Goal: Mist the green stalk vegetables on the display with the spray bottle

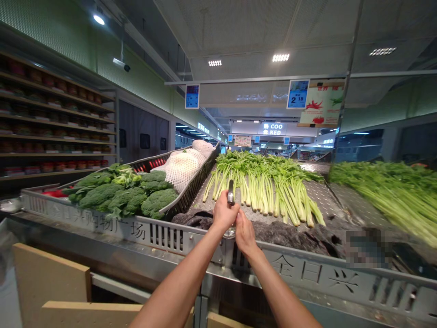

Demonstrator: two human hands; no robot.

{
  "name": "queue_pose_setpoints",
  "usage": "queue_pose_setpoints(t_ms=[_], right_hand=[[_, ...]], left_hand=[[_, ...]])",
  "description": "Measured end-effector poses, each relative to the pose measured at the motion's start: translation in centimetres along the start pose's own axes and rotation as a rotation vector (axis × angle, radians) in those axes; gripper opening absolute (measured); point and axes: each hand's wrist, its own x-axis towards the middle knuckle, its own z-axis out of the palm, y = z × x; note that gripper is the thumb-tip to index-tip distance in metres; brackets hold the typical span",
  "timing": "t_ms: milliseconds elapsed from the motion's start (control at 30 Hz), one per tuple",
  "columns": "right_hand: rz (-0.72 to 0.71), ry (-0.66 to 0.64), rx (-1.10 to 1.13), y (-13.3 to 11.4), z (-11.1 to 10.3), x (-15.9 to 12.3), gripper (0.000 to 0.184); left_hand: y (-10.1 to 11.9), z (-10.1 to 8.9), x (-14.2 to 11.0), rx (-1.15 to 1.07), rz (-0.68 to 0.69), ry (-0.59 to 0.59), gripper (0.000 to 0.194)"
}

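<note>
My left hand [224, 212] is closed in a fist round a slim dark metal handle [231, 191] that sticks up from the front of a produce display. My right hand [244, 233] is closed just beneath it, gripping a shiny metal part [230, 233] at the rail of the steel display bin [307, 273]. Behind the hands lie bunches of green celery stalks [266, 182] on a perforated metal tray [321, 193]. Dark wet cloth [283, 232] lies along the tray's front edge.
Left of the hands, broccoli heads [129, 193] and white net-wrapped vegetables [182, 168] fill a slanted black crate. More greens [392, 191] lie at the right behind a glass divider. Shelves of packaged goods [51, 118] line the left wall. Plywood boards [51, 282] stand below.
</note>
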Motion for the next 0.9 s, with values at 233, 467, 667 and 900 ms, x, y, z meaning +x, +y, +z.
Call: queue_pose_setpoints(t_ms=[233,467,667,900], right_hand=[[-0.023,0.026,0.046,0.3,-0.2,-0.1,0.049],[-0.041,0.074,0.037,0.9,-1.5,-0.2,0.049],[-0.033,0.148,0.007,1.8,-2.4,-0.7,0.050],[-0.018,0.191,0.009,1.6,-2.6,-1.0,0.051]], left_hand=[[0.9,-0.1,-0.3,0.021,-0.037,-0.016,0.041],[2.2,0.7,-0.8,-0.042,-0.032,-0.030,0.046],[2.7,2.0,-1.3,-0.039,-0.010,-0.075,0.043],[2.7,2.6,-1.2,-0.035,0.012,-0.100,0.044]])
